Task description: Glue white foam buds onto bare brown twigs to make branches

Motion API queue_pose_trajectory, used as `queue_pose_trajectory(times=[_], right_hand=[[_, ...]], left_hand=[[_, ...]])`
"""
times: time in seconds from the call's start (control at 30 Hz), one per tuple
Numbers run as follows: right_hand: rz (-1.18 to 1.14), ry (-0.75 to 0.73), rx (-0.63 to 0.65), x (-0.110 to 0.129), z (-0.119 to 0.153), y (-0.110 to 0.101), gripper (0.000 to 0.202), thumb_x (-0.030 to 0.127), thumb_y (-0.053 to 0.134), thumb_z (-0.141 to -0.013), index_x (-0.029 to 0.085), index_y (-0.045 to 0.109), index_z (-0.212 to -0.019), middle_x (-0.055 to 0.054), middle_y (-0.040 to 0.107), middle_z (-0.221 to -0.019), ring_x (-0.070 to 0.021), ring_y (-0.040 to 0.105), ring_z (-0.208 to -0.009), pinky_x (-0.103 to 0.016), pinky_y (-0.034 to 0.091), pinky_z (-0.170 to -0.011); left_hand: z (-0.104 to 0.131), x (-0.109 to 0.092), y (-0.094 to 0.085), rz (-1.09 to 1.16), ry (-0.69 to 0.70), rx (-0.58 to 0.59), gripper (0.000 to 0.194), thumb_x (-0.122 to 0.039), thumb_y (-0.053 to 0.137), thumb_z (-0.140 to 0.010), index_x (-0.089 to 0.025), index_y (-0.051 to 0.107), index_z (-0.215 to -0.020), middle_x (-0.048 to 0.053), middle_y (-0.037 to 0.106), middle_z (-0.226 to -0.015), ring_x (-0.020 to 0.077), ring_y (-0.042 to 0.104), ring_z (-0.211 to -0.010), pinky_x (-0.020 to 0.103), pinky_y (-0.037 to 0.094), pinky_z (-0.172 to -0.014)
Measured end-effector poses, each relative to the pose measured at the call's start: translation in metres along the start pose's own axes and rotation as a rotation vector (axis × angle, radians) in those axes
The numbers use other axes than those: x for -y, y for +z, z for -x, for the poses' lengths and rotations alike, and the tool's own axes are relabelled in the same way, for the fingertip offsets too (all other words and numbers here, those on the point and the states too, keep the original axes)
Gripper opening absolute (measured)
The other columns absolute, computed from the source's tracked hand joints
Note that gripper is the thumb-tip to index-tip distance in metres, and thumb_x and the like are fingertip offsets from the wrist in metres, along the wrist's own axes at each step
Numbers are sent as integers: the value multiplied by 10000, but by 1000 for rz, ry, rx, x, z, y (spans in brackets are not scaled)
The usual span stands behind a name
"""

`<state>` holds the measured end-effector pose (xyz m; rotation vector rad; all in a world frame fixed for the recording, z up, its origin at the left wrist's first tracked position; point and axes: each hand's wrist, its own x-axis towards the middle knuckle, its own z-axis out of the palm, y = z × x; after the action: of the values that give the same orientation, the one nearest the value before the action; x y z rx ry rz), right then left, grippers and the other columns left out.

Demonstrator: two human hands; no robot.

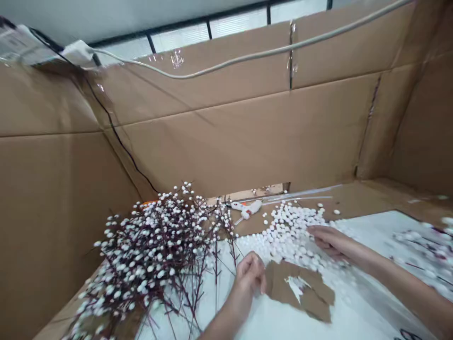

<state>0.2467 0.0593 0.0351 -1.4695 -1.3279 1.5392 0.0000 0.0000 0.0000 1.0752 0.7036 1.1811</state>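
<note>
Now | left hand: curled, by cardboard | right hand: fingers bent, at balls

Glue gun: one; cardboard scrap: one; white balls: many.

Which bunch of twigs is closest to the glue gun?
The left bunch: its tips nearly reach the glue gun. The right bunch is beyond the right arm.
</note>
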Motion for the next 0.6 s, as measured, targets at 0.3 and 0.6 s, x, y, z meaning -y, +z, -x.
queue_pose_trajectory(times=[0.3, 0.6], right_hand=[[-6, 1, -8, 8, 5, 4, 463, 572, 599, -622, 229, 296, -686, 122, 190, -494, -37, 94, -399, -214, 23, -402], [-24, -6, -10, 9, 5, 4, 456, 551, 614, -615, 228, 298, -676, 121, 204, -493, -33, 100, -393, -218, 16, -408]], left_hand=[[3, 4, -2, -100, -26, 11, 437, -558, 584, -710, -176, 412, -584, -74, 375, -382, 44, 273, -361, 222, 151, -424], [5, 3, -3, -158, -24, 6, 495, -619, 564, -680, -184, 390, -521, -67, 358, -370, 48, 271, -361, 235, 159, -437]])
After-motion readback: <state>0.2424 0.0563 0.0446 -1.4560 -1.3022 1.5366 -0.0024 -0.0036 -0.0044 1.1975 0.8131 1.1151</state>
